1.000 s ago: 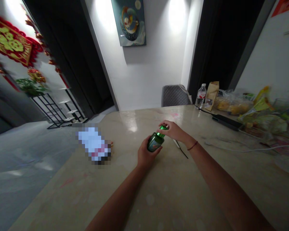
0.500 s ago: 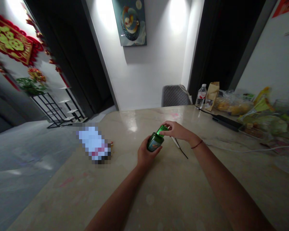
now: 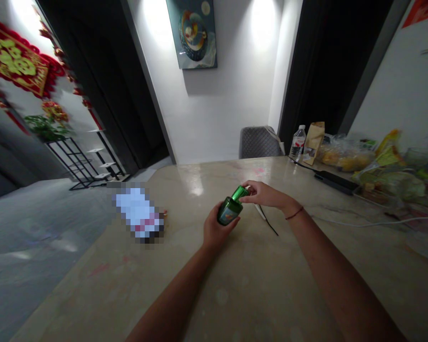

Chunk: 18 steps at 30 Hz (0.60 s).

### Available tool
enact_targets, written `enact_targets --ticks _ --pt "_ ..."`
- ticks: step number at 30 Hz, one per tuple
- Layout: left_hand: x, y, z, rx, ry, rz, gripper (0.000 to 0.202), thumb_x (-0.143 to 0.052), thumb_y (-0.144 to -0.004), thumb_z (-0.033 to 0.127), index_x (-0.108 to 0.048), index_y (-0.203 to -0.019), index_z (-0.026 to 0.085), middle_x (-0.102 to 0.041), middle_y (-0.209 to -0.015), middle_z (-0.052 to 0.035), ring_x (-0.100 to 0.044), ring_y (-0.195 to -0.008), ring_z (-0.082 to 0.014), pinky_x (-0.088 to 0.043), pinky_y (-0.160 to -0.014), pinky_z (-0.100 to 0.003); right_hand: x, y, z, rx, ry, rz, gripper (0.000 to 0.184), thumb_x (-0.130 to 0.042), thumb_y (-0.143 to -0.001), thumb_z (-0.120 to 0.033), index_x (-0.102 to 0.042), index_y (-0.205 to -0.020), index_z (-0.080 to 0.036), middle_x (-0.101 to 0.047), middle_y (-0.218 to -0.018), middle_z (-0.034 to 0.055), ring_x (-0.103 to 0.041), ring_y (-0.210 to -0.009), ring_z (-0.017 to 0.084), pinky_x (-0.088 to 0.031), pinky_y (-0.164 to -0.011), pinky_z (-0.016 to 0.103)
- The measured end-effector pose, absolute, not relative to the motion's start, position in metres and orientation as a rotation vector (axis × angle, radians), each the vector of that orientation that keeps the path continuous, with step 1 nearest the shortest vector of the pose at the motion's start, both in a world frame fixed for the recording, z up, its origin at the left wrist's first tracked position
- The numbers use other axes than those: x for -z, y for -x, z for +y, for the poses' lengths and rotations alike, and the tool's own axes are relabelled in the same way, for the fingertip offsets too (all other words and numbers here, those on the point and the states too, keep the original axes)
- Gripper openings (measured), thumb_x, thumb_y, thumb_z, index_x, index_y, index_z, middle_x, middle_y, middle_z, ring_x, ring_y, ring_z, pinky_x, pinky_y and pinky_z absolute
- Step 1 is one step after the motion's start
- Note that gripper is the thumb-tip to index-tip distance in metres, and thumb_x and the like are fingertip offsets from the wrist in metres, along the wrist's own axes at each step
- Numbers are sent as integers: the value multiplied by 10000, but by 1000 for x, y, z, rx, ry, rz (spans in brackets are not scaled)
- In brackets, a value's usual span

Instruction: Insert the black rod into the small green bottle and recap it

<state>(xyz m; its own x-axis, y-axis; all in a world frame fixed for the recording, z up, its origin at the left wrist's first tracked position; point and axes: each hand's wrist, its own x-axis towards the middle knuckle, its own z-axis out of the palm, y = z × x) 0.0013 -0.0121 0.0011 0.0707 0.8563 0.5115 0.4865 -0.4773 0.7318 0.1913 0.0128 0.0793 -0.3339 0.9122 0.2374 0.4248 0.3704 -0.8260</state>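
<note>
My left hand [image 3: 217, 229] is wrapped round a dark green bottle [image 3: 228, 212] with a pale label, held tilted above the table. On the bottle's top sits a shiny bright green cap [image 3: 239, 193]. The thumb and fingers of my right hand [image 3: 261, 194] are closed at the right side of this cap, with some of the fingertips hidden. Whether the cap is loose on the neck I cannot tell. Just below my right hand, a thin black cord [image 3: 269, 222] with a white part lies on the table.
The pale marble-like table [image 3: 231, 285] carries a blurred-out bluish-white object [image 3: 137, 209] at left. At right are a water bottle [image 3: 298, 142], a paper bag [image 3: 314, 142], a black power strip [image 3: 335, 182], a white cable [image 3: 364, 222] and plastic-wrapped food [image 3: 345, 154]. Behind stands a grey chair [image 3: 259, 142].
My right hand's fingers have shifted slightly on the cap, so more of the cap shows, and the right wrist has moved a little to the right. The left hand and bottle stay in place.
</note>
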Motion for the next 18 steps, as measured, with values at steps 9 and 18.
enact_targets --ticks 9,18 --pt "0 -2 -13 -1338 -2048 1344 616 -674 -618 420 -475 -1161 210 -615 -1065 -60 -590 -943 -193 -468 -838 -331 -78 -164 13 -427 1623 -1731 394 -463 -734 -558 -458 -596 -189 -486 -528 -8 -460 -518 120 -308 -497 235" --pt "0 -2 -13 -1356 -2027 1365 606 -673 -620 420 -478 -1155 212 -614 -1068 -60 -588 -945 -195 -467 -833 -331 -81 -165 11 -393 1594 -1817 276 -500 -743 -431 -506 -636 -177 -522 -577 0 -466 -539 112 -309 -500 219"
